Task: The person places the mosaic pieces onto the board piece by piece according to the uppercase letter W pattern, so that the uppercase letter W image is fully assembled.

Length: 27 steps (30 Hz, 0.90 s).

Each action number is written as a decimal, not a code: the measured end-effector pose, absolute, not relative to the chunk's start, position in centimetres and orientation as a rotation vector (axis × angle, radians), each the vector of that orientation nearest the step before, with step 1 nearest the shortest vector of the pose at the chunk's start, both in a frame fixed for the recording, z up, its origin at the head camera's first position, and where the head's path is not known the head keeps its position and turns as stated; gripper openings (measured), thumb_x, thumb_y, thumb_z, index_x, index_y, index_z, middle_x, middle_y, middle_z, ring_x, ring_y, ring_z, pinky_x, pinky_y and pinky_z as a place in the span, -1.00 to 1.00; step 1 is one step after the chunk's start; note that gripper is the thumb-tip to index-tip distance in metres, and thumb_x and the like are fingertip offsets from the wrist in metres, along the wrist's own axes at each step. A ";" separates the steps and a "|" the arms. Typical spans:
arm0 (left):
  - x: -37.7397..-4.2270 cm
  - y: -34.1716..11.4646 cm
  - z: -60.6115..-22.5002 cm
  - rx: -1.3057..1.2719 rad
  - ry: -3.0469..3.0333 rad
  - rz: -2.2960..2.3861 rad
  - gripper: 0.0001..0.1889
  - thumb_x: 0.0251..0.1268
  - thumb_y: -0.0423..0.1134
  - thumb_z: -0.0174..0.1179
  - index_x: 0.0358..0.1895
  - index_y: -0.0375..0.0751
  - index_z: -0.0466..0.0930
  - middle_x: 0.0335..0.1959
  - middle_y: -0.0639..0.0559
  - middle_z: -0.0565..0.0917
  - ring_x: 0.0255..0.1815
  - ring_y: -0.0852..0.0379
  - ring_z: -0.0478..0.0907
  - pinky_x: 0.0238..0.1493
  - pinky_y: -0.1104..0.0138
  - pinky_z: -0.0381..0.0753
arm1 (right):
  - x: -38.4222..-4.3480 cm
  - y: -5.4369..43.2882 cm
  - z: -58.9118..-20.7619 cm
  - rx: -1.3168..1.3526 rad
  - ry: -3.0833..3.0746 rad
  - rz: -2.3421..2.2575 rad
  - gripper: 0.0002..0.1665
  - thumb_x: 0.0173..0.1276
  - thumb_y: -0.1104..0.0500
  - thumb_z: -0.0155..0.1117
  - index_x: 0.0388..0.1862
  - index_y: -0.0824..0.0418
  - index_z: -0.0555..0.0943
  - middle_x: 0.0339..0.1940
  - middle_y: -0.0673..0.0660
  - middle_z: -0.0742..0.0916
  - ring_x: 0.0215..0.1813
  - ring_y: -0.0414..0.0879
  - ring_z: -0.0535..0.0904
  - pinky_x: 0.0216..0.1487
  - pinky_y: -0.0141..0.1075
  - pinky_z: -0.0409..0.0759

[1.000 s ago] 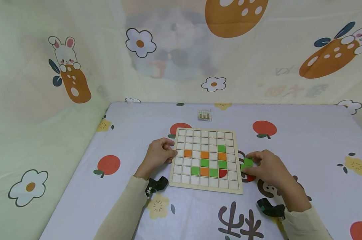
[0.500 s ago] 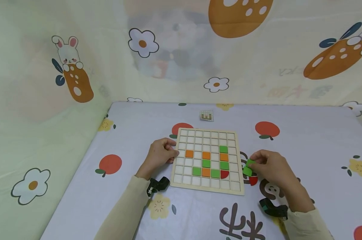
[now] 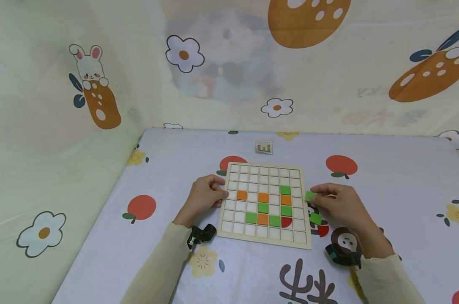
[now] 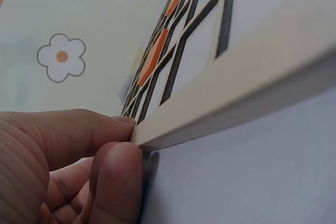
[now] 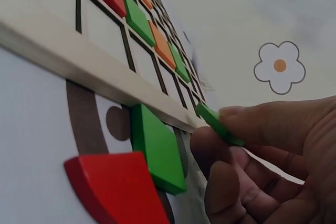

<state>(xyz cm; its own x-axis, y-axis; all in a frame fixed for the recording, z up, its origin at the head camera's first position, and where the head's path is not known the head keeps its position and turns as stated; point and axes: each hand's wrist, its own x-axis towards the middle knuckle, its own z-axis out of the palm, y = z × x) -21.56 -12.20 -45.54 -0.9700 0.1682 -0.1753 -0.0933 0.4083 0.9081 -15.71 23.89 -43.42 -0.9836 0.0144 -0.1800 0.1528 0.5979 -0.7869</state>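
A wooden grid board (image 3: 265,242) lies on the table, with several orange and green square tiles and one red rounded tile (image 3: 286,222) in its cells. My left hand (image 3: 203,194) pinches the board's left edge between thumb and finger. Just off the right edge, my right hand (image 3: 340,207) holds a green square tile (image 5: 212,121) between thumb and fingertips, tilted close to the rim. Nearer to me, a second green tile (image 5: 157,150) lies beside the board, with a red rounded tile (image 5: 118,184) next to it.
A small card with a printed grid pattern (image 3: 264,147) lies behind the board. The patterned cloth (image 3: 168,169) covers the table, and a printed curtain (image 3: 222,114) rises at its back and left.
My right hand has picked one green tile off the pair and moved it up and left to the board's edge. The other green tile stays behind. The left hand keeps its place.
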 end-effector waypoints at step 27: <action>-21.7 -12.3 -45.5 0.061 2.404 1.609 -0.70 0.15 -0.40 0.40 -0.03 -0.29 0.62 -0.46 -0.07 0.63 -0.66 0.16 0.56 -0.58 0.36 0.64 | -18.2 18.6 -41.5 -0.062 2.853 -1.074 -0.64 0.18 0.19 0.46 -0.04 0.28 0.69 -0.35 0.10 0.65 -0.19 0.02 0.50 -0.32 -0.25 0.50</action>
